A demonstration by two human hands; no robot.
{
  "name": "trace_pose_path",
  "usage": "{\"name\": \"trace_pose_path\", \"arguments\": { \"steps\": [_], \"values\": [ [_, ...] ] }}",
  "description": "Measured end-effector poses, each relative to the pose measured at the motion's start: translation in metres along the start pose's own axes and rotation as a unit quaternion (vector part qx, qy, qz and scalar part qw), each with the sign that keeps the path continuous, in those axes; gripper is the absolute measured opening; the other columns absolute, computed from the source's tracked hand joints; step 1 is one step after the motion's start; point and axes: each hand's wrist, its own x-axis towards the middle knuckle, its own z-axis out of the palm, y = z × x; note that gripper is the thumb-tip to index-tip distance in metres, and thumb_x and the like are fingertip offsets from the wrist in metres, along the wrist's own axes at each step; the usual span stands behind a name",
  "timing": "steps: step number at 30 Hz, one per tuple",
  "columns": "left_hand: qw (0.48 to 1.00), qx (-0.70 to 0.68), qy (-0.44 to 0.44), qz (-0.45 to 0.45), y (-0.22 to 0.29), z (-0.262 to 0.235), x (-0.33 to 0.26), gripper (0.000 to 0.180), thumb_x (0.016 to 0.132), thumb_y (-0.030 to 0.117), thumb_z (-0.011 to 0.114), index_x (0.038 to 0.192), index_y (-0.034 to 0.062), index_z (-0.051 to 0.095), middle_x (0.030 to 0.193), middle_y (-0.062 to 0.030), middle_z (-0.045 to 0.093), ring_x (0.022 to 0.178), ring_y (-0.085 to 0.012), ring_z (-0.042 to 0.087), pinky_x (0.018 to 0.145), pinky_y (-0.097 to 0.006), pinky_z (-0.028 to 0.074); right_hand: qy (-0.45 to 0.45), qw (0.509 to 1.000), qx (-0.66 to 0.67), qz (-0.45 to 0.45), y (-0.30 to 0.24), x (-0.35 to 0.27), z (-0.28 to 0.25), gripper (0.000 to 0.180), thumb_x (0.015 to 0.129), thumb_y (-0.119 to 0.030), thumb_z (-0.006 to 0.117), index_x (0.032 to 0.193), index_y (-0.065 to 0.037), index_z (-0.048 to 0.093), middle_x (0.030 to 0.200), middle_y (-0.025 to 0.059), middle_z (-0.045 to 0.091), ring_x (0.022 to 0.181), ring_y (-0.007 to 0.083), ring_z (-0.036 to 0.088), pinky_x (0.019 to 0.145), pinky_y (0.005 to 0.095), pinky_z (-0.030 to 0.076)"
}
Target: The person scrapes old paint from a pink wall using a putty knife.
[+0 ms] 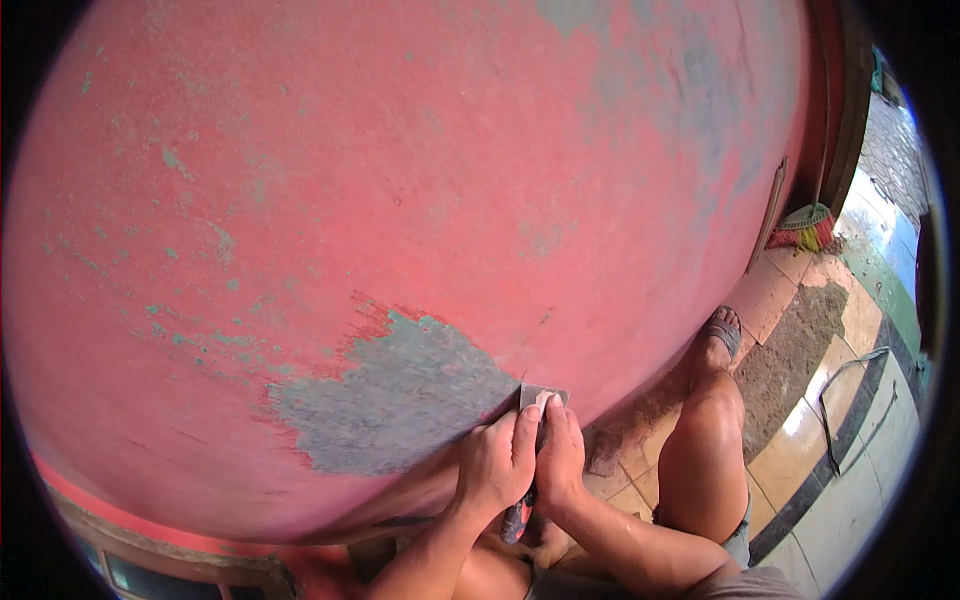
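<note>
Scraper [536, 392] between our two hands, we hold its blade at the pink wall [400, 190], the dark handle's end showing below our grip. Left hand [493, 462] and right hand [562, 458] both have their fingers curled shut around it, thumbs lying up toward the blade. Just left of the blade spreads a grey patch [400, 405]. Past our right knee [704, 420], a sandal [725, 334] sits beside brown dirt [800, 360] on the tiled floor [790, 470]; farther off, a broom [812, 226] stands near the wall.
</note>
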Motion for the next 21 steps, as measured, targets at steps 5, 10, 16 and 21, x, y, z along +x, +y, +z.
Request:
{"name": "trace_pose_path", "arguments": {
  "steps": [5, 10, 16, 21],
  "values": [
    [1.0, 0.01, -0.004, -0.011, 0.005, -0.002, 0.004, 0.039, 0.101, 0.027, 0.043, 0.085, -0.001, 0.064, 0.07, -0.0264, 0.062, 0.069, -0.0459, 0.062, 0.057, -0.05, 0.047, -0.078, 0.994, 0.069, 0.03, -0.022, -0.006, 0.006, 0.034, 0.102, -0.035, 0.048, 0.102, -0.003, 0.056, 0.093, 0.0024, 0.058, 0.085, 0.0095, 0.052, 0.077, 0.027, 0.045],
    [1.0, 0.018, -0.008, -0.004, 0.008, 0.003, 0.007, 0.039, 0.101, 0.025, 0.041, 0.089, -0.0031, 0.065, 0.073, -0.0274, 0.062, 0.072, -0.0468, 0.062, 0.06, -0.051, 0.047, -0.045, 0.998, 0.024, 0.025, -0.01, 0.0, 0.0, 0.033, 0.098, -0.033, 0.057, 0.102, -0.001, 0.055, 0.089, 0.0025, 0.059, 0.079, 0.0089, 0.054, 0.07, 0.0262, 0.047],
    [0.999, 0.044, -0.03, -0.012, 0.006, 0.004, 0.005, 0.041, 0.101, 0.025, 0.042, 0.084, -0.0045, 0.064, 0.067, -0.0278, 0.06, 0.068, -0.047, 0.061, 0.057, -0.051, 0.046, -0.05, 0.998, 0.025, -0.03, -0.009, 0.005, -0.004, 0.032, 0.096, -0.03, 0.061, 0.1, 0.001, 0.055, 0.088, 0.0031, 0.061, 0.078, 0.0087, 0.055, 0.068, 0.0259, 0.048],
    [1.0, 0.006, 0.017, 0.001, 0.014, 0.006, 0.014, 0.041, 0.1, 0.024, 0.045, 0.074, -0.0027, 0.063, 0.064, -0.0267, 0.06, 0.063, -0.0461, 0.061, 0.053, -0.053, 0.046, -0.051, 0.995, -0.009, -0.08, -0.029, 0.01, 0.003, 0.031, 0.095, -0.029, 0.063, 0.099, 0.002, 0.056, 0.089, 0.0048, 0.063, 0.08, 0.0086, 0.055, 0.071, 0.0258, 0.048]
  ]
}}
